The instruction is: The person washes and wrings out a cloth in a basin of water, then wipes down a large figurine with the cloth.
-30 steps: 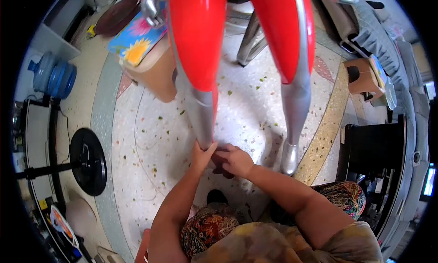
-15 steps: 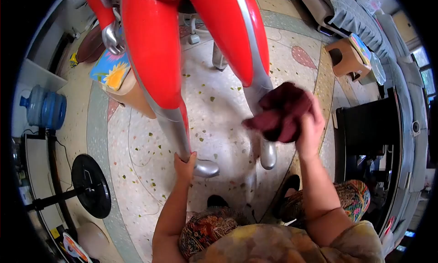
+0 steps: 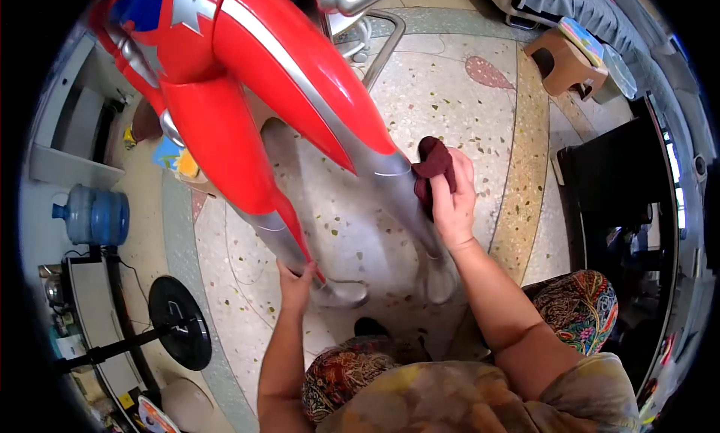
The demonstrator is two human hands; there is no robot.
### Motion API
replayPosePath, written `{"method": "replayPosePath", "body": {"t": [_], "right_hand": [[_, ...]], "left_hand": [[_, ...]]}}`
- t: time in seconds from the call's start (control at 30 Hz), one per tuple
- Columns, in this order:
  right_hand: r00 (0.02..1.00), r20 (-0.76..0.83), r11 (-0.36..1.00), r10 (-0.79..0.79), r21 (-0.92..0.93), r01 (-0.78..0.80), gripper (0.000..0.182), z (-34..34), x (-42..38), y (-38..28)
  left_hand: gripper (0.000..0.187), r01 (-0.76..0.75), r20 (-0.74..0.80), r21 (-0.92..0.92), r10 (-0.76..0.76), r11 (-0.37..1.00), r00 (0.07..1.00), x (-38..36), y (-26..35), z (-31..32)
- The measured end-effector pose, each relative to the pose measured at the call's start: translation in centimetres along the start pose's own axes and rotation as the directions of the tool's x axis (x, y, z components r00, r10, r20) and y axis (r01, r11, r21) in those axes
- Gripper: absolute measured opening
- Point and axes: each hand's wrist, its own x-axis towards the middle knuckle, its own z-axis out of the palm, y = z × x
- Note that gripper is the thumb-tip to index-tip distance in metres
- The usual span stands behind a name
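Note:
A large red and silver superhero figure (image 3: 225, 133) fills the upper left, its legs coming down toward me. My left hand (image 3: 295, 283) is wrapped round the silver shin just above one boot (image 3: 341, 293). My right hand (image 3: 456, 204) is closed on a bunched maroon cloth (image 3: 435, 166). The cloth lies against the outer side of the other silver shin (image 3: 394, 196), just below the knee. Part of the cloth is hidden behind my fingers.
A black round stand base (image 3: 180, 324) and a blue water jug (image 3: 94, 215) are on the left. At the upper right stands a brown stool (image 3: 566, 65). A black cabinet (image 3: 619, 185) borders the right side. Speckled floor (image 3: 480, 118) lies around the figure.
My right hand has brought the cloth from beside the leg onto the shin, moving left. My left hand still holds the other shin. The view has shifted, showing the figure's hips and waist.

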Motion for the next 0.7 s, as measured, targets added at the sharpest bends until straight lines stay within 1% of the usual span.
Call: {"method": "replayPosePath", "body": {"t": [0.03, 0.07, 0.13, 0.2, 0.23, 0.27, 0.3, 0.33, 0.4, 0.43, 0.47, 0.5, 0.53, 0.6, 0.63, 0.67, 0.7], "right_hand": [[0.999, -0.01, 0.998, 0.044, 0.041, -0.043, 0.028, 0.4, 0.0, 0.5], [0.999, -0.025, 0.998, 0.028, 0.063, -0.026, 0.028, 0.6, 0.3, 1.0], [0.993, -0.068, 0.994, 0.095, 0.057, -0.091, 0.027, 0.6, 0.7, 2.1], [0.994, -0.061, 0.996, 0.09, 0.034, -0.088, 0.025, 0.5, 0.2, 2.4], [0.99, -0.048, 0.99, 0.133, 0.062, -0.13, 0.025, 0.7, -0.2, 2.3], [0.984, -0.026, 0.981, 0.177, 0.088, -0.174, 0.024, 1.0, -0.5, 2.4], [0.983, -0.022, 0.979, 0.185, 0.089, -0.182, 0.024, 1.5, -0.8, 2.8], [0.98, -0.016, 0.976, 0.199, 0.093, -0.197, 0.023, 2.0, -1.1, 3.2], [0.984, 0.025, 0.98, 0.176, 0.087, -0.177, 0.021, 2.2, -1.1, 3.8], [0.981, 0.043, 0.978, 0.187, 0.089, -0.19, 0.021, 2.2, -1.0, 3.7], [0.979, 0.055, 0.975, 0.197, 0.089, -0.202, 0.022, 2.2, -0.9, 3.5], [0.984, 0.039, 0.982, 0.172, 0.076, -0.175, 0.023, 2.4, -1.0, 3.5], [0.987, 0.03, 0.983, 0.159, 0.092, -0.161, 0.023, 2.5, -1.2, 3.6], [0.992, 0.042, 0.992, 0.12, -0.041, -0.118, 0.025, 2.5, -2.0, 3.8], [0.994, 0.017, 0.994, 0.111, -0.004, -0.111, 0.026, 2.7, -2.4, 3.8], [0.994, 0.012, 0.994, 0.112, 0.002, -0.112, 0.026, 2.9, -2.6, 4.0], [0.995, -0.004, 0.995, 0.105, -0.001, -0.105, 0.027, 3.0, -3.0, 4.2]], "left_hand": [[0.056, 0.01, -0.038, -0.027, -0.011, 1.0, 0.999, -0.2, -0.5, 0.1], [0.056, 0.004, -0.079, -0.062, -0.009, 0.998, 0.997, 0.2, -0.9, 0.2], [0.059, -0.06, -0.087, -0.022, 0.058, 0.998, 0.994, 0.3, -1.8, -0.2], [0.059, -0.045, -0.079, -0.025, 0.043, 0.999, 0.996, 0.0, -2.5, -0.6], [0.059, -0.066, -0.103, -0.023, 0.063, 0.998, 0.993, -0.5, -2.6, -0.8], [0.059, 0.017, -0.106, -0.03, -0.02, 0.999, 0.994, -1.1, -2.9, -0.9], [0.058, 0.101, -0.117, -0.044, -0.105, 0.994, 0.988, -1.6, -3.0, -0.7], [0.058, 0.09, -0.155, -0.045, -0.096, 0.995, 0.983, -2.0, -2.8, -0.6], [0.059, 0.063, -0.139, -0.176, -0.089, 0.982, 0.986, -2.7, -2.6, -0.5], [0.059, 0.051, -0.161, -0.173, -0.08, 0.984, 0.984, -2.9, -2.7, -0.7], [0.061, 0.071, -0.161, -0.14, -0.093, 0.988, 0.983, -3.1, -3.0, -1.0], [0.063, 0.081, -0.156, -0.107, -0.097, 0.991, 0.983, -2.8, -3.1, -1.2], [0.063, 0.059, -0.162, -0.104, -0.076, 0.993, 0.984, -2.7, -3.1, -1.6], [0.066, 0.105, -0.133, -0.003, -0.105, 0.994, 0.986, -3.3, -3.0, -2.2], [0.073, 0.083, -0.141, 0.098, -0.069, 0.992, 0.988, -3.6, -2.7, -2.5], [0.073, 0.078, -0.141, 0.104, -0.063, 0.992, 0.988, -3.8, -2.3, -2.8], [0.067, 0.144, -0.146, 0.444, -0.087, 0.885, 0.985, -4.2, -0.8, -3.0]]}}
